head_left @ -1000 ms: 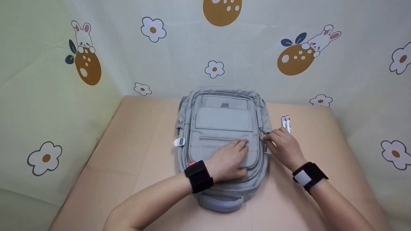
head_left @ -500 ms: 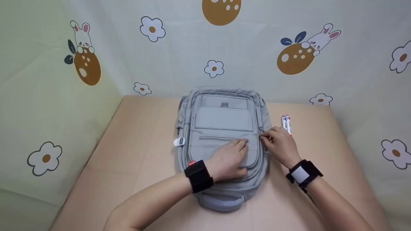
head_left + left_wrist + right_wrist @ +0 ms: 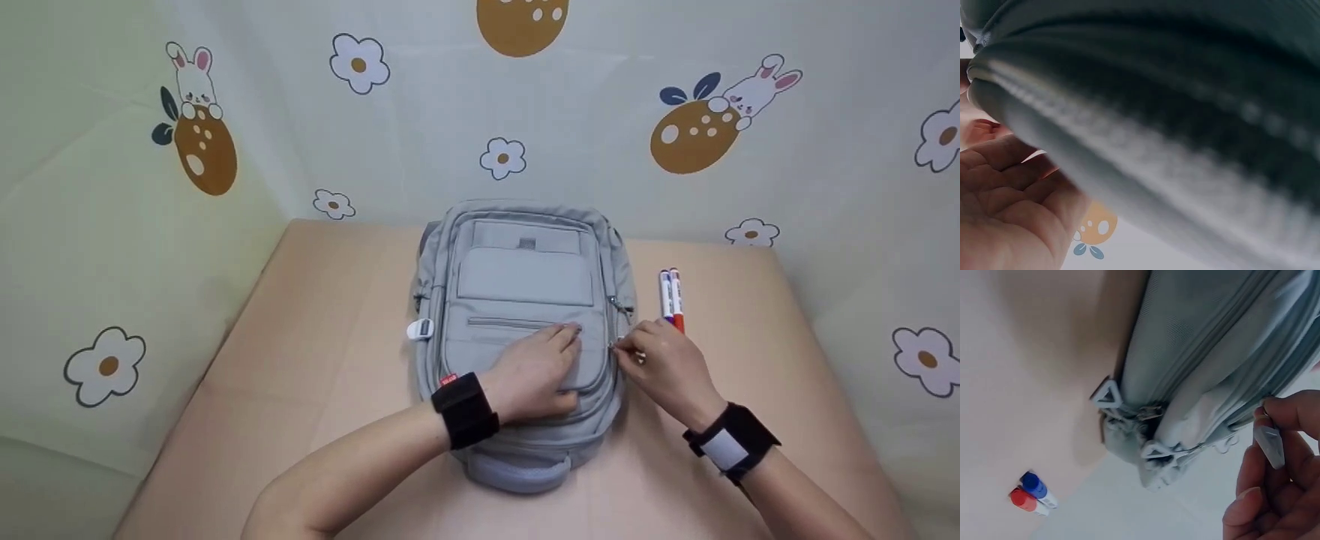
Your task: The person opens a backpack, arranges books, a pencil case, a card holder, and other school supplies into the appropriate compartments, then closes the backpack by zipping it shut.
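A grey backpack (image 3: 525, 277) lies front side up on the table, with its top handle (image 3: 519, 476) towards me. My left hand (image 3: 531, 373) rests on its front with the fingers extended, just below a short pocket zip (image 3: 502, 323). At the bag's right side my right hand (image 3: 667, 367) pinches a zipper pull (image 3: 1269, 444) between thumb and fingers. In the right wrist view this pull has a pale, tapered tab. Other zipper pulls (image 3: 1157, 450) hang farther along the bag. Bag fabric (image 3: 1145, 129) fills most of the left wrist view, blurred.
Two markers, one blue (image 3: 667, 292) and one red (image 3: 678, 300), lie side by side right of the backpack, beyond my right hand. A white round tag (image 3: 420, 330) hangs at the bag's left side. A patterned curtain (image 3: 420, 112) stands behind the table (image 3: 300, 337).
My right hand has moved towards me along the bag's right side, pinching the zipper pull. More of the markers shows now. My left hand has stayed in place on the bag.
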`<state>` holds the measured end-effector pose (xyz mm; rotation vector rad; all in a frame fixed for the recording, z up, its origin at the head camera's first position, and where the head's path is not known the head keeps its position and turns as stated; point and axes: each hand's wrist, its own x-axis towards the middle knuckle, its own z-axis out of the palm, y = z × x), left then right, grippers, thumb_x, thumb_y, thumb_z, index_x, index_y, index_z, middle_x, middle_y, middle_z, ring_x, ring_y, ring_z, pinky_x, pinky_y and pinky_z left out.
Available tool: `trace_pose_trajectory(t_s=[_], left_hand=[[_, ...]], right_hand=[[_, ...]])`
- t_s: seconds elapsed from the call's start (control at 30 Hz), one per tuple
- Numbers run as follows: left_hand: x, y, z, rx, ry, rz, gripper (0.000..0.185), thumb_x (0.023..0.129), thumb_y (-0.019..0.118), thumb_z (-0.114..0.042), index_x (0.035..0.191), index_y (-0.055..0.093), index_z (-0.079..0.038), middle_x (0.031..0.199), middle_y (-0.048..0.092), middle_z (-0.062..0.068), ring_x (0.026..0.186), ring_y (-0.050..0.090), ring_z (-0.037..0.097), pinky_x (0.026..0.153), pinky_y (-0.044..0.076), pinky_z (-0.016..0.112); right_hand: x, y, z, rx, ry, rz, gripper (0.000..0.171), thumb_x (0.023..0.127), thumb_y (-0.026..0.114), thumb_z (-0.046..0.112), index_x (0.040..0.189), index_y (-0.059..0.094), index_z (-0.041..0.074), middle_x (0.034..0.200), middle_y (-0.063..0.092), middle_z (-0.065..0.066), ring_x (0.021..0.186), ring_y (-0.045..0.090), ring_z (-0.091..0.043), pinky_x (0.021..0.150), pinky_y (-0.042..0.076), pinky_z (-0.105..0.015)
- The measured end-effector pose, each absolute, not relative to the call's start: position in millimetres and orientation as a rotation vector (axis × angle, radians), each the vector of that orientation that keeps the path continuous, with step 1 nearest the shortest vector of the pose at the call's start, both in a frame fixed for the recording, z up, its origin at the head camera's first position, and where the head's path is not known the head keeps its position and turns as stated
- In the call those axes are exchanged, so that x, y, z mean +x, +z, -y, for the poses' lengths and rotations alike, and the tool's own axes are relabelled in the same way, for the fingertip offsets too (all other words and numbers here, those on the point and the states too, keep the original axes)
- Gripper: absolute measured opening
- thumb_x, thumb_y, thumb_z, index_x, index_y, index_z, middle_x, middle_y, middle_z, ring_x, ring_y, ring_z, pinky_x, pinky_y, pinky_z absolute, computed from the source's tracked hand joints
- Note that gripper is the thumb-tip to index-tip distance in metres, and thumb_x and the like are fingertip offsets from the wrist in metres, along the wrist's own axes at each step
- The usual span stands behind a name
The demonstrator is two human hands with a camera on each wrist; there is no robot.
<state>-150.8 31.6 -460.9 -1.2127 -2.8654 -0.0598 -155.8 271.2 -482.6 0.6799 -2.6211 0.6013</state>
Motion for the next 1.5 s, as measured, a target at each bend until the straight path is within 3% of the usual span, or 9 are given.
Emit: trace_pose_trajectory(t_s=[0.17,0.4,0.63,0.83,1.17,1.5], left_hand=[[-151.3,-460.5,-29.9,-1.217,-0.059,2.875,0.082,0.091,0.065,-0.050,0.151,0.044,0.002,0.159,0.039,0.018,0.145,0.039,0.031,0.119,0.028,0.036],[-147.9,-458.1,-20.4,-1.285,-0.022,2.835,0.081,0.093,0.067,-0.050,0.151,0.045,0.001,0.160,0.036,0.018,0.146,0.037,0.033,0.120,0.027,0.040],[-138.2,-456.2,9.0,-1.307,-0.092,2.835,0.075,0.091,0.073,-0.040,0.151,0.047,-0.003,0.159,0.040,0.016,0.146,0.037,0.034,0.119,0.030,0.046],[-135.3,-460.2,34.8,-1.258,-0.142,2.847,0.071,0.092,0.073,-0.041,0.148,0.050,-0.003,0.156,0.043,0.018,0.145,0.039,0.033,0.118,0.030,0.046],[-141.0,-465.2,40.0,-1.239,-0.201,2.847,0.066,0.094,0.072,-0.038,0.144,0.054,0.000,0.153,0.047,0.020,0.142,0.044,0.033,0.118,0.032,0.043],[-140.5,-466.0,40.1,-1.229,-0.198,2.848,0.064,0.094,0.071,-0.037,0.144,0.055,-0.001,0.152,0.049,0.019,0.142,0.044,0.032,0.118,0.031,0.042]], right_hand=[[-144.4,-482.2,-269.9,0.708,0.585,2.630,0.014,0.081,0.086,0.008,0.093,0.078,0.010,0.087,0.069,0.001,0.078,0.058,-0.013,0.068,0.054,-0.031],[-143.7,-487.6,-269.4,0.662,0.615,2.647,0.014,0.084,0.084,0.008,0.094,0.076,0.012,0.085,0.069,0.002,0.075,0.053,-0.012,0.063,0.047,-0.030],[-141.9,-489.3,-270.2,0.633,0.670,2.695,0.013,0.087,0.083,0.013,0.099,0.078,0.013,0.088,0.069,0.004,0.077,0.052,-0.012,0.064,0.047,-0.030],[-138.4,-489.4,-272.9,0.598,0.707,2.713,0.016,0.086,0.084,0.016,0.102,0.079,0.014,0.091,0.071,0.004,0.080,0.053,-0.014,0.069,0.048,-0.032],[-133.7,-492.7,-271.9,0.615,0.622,2.633,0.013,0.083,0.086,0.010,0.091,0.077,0.010,0.085,0.066,0.004,0.076,0.050,-0.013,0.066,0.045,-0.031],[-116.5,-488.6,-263.3,0.775,0.539,2.506,0.018,0.072,0.086,0.002,0.081,0.075,0.012,0.080,0.066,0.006,0.073,0.052,-0.009,0.060,0.045,-0.026]])
